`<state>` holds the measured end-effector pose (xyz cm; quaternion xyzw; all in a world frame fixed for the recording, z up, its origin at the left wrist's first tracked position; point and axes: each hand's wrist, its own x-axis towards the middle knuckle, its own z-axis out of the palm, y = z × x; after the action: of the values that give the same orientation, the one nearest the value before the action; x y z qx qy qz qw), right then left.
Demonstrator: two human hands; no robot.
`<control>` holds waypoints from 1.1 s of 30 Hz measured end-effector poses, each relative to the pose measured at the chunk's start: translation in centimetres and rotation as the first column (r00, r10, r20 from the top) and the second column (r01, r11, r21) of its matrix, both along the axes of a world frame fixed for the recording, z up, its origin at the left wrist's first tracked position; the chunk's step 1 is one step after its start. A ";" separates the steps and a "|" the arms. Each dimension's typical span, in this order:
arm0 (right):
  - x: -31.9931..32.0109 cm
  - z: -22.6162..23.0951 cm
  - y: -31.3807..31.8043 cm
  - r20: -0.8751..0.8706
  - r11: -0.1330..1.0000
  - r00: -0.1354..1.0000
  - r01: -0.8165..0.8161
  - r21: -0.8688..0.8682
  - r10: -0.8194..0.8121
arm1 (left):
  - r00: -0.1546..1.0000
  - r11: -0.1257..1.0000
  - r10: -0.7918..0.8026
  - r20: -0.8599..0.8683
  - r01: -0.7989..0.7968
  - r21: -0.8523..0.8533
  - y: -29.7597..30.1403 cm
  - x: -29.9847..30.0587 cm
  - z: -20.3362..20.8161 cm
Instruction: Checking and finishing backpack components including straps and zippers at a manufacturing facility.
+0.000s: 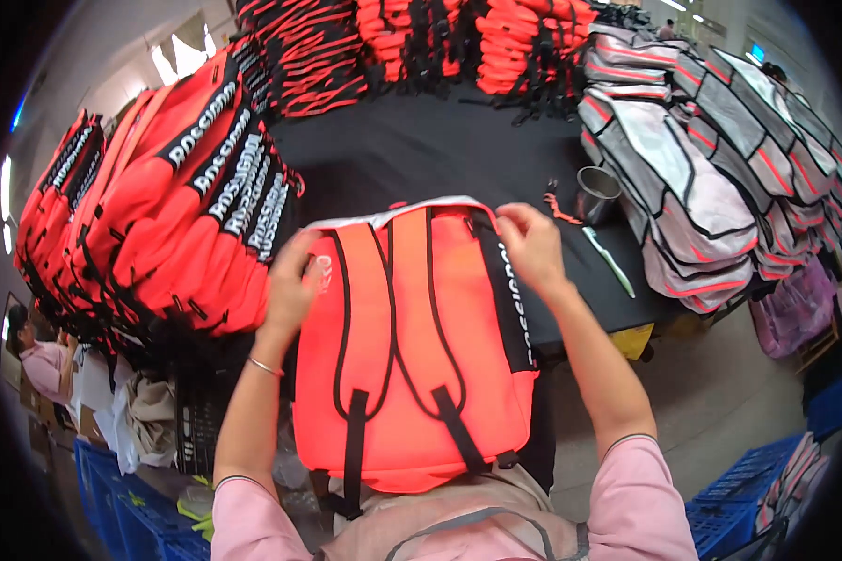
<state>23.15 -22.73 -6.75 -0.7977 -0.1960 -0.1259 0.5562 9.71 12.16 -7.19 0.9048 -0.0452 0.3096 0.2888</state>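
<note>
Table (346, 150): black surface is stretching beyond both hands; red bags (187, 196) are standing beside the left hand (293, 280), grey bags (669, 168) right of the right hand (533, 245).
Backpack (370, 430): lying between the hands, straps (363, 309) facing up, lower end reaching the apron (412, 528).
Risk: backpack could be sliding apronward should the pinch be loosening; a wide right sweep could be knocking the cup (597, 198).
Left hand: half curling, touching upper left edge; firmness cannot be told.
Right hand: nearly closing, pinching upper right rim.
Forearms (599, 360): reaching forward, spreading around the backpack.
</note>
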 end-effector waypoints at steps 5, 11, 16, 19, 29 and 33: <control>-8.6 -12.0 5.1 0.326 0.698 0.862 -0.044 -0.715 0.389 | 0.888 0.914 0.036 -0.457 0.156 0.374 -4.9 -5.5 -8.4; -5.0 -4.1 4.6 -0.222 0.671 0.890 -0.448 -0.591 0.400 | 0.908 0.926 0.025 -0.417 0.137 0.353 -4.5 -6.5 -8.3; 6.2 -3.1 4.1 0.453 0.850 0.891 0.252 -0.463 -0.017 | 0.941 0.997 -0.062 -0.331 0.074 0.025 -3.1 -3.8 -6.1; 11.1 -5.2 4.0 -0.080 0.886 0.994 -0.104 -0.452 0.076 | 0.999 1.000 -0.026 0.047 0.025 0.018 -2.7 1.2 -1.9; 1.4 -0.2 7.1 0.655 0.979 0.754 0.159 -0.130 -0.035 | 0.958 0.899 -0.270 -0.097 0.287 0.331 -9.2 13.7 4.4; -1.5 0.2 5.4 0.687 0.976 0.721 0.200 -0.082 -0.090 | 0.928 0.896 -0.373 -0.020 0.366 0.250 -11.3 10.9 6.3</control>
<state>21.63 -17.35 -6.56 -0.7487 -0.3314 -0.4365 0.3728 20.60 0.89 -0.92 0.9043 -0.2586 0.2540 0.2256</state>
